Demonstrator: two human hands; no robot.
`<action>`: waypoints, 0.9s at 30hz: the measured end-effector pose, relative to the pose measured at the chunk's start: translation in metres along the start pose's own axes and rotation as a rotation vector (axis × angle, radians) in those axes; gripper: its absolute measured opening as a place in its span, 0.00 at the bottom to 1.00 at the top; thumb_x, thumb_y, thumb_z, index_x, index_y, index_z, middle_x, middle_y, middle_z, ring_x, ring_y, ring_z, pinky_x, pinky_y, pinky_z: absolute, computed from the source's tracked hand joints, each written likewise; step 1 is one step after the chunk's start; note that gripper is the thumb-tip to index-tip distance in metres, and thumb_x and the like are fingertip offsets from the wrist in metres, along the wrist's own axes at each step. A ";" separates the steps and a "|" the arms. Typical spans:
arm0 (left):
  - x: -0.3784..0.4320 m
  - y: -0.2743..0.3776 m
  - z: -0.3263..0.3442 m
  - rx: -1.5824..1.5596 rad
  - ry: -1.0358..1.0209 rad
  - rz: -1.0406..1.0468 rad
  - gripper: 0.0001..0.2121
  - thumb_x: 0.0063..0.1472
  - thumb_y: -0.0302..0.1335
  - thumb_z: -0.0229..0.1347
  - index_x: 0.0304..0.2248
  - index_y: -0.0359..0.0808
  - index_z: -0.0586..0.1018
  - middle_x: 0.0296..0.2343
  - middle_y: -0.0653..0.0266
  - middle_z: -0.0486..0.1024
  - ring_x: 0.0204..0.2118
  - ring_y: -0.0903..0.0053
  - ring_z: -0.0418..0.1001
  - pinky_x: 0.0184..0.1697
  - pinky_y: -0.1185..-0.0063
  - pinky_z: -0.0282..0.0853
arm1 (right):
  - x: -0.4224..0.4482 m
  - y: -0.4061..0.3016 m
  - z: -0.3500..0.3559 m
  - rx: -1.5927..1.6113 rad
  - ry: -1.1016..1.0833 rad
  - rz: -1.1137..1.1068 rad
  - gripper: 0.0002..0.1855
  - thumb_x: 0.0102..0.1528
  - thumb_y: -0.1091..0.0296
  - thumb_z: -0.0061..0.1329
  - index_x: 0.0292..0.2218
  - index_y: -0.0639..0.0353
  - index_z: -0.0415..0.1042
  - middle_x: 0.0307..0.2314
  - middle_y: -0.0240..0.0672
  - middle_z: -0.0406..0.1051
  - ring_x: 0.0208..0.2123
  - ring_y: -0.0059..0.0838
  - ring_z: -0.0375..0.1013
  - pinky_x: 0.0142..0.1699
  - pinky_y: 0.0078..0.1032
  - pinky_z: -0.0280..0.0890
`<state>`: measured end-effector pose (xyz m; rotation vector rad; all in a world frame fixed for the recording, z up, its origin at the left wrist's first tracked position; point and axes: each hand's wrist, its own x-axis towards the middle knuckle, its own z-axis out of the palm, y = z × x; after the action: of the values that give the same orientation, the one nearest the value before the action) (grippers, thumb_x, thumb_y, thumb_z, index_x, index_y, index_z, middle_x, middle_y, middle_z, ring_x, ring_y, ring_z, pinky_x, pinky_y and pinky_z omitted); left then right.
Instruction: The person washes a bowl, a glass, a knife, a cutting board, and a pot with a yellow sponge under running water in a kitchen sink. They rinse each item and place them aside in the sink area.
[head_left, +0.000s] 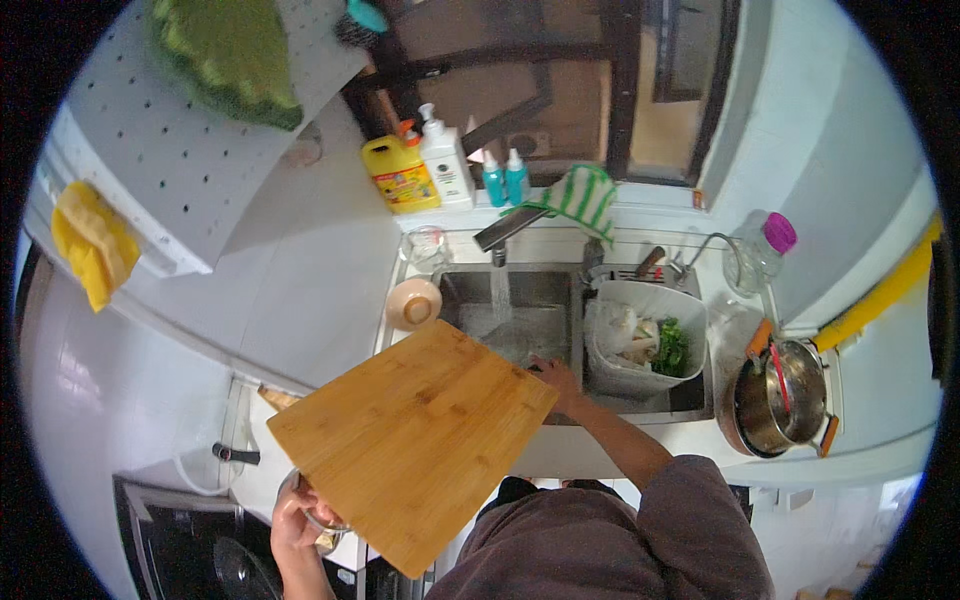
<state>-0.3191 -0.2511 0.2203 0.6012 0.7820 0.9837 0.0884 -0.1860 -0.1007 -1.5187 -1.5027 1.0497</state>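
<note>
A wooden cutting board (427, 442) is tilted in front of me, its far edge over the near left part of the sink. My left hand (298, 514) grips its left edge, fingers partly hidden under the board. Just by that hand, the rim of a clear glass bowl (330, 527) shows from beneath the board. My right hand (559, 384) is at the near side of the sink basin (450, 281), by the board's right corner. Something small and dark lies at its fingertips; whether it is held is unclear. Water runs from the faucet (510, 229) into the basin.
A white bin (637, 382) with greens and scraps stands right of the basin. Metal pots (806, 375) sit farther right. An upturned bowl (415, 304) and a glass jug (426, 249) are at left. Soap bottles (448, 161) line the sill; a cooktop (187, 547) is lower left.
</note>
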 end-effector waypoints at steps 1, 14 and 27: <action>-0.002 0.004 0.007 0.114 0.067 0.011 0.22 0.34 0.21 0.43 0.35 0.21 0.64 0.22 0.51 0.70 0.20 0.65 0.70 0.24 0.74 0.69 | -0.008 -0.005 0.003 0.089 0.012 0.039 0.17 0.50 0.57 0.39 0.44 0.39 0.63 0.47 0.33 0.56 0.45 0.43 0.58 0.46 0.38 0.57; 0.161 -0.112 0.101 0.188 -0.349 -0.424 0.09 0.40 0.26 0.44 0.21 0.29 0.72 0.14 0.60 0.69 0.18 0.72 0.67 0.25 0.74 0.63 | -0.068 -0.039 -0.023 0.097 0.305 -0.113 0.20 0.51 0.55 0.38 0.46 0.45 0.60 0.48 0.35 0.55 0.48 0.44 0.55 0.50 0.38 0.52; 0.345 -0.279 0.124 0.034 -0.736 -0.705 0.06 0.46 0.25 0.43 0.24 0.33 0.68 0.21 0.62 0.68 0.23 0.72 0.66 0.32 0.75 0.63 | -0.109 -0.013 -0.057 -0.486 0.415 -0.039 0.22 0.49 0.61 0.39 0.47 0.55 0.58 0.46 0.40 0.57 0.50 0.45 0.51 0.52 0.37 0.49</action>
<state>0.0329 -0.0758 -0.0201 0.5953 0.2953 0.0681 0.1383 -0.2916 -0.0613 -1.8841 -1.5357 0.3149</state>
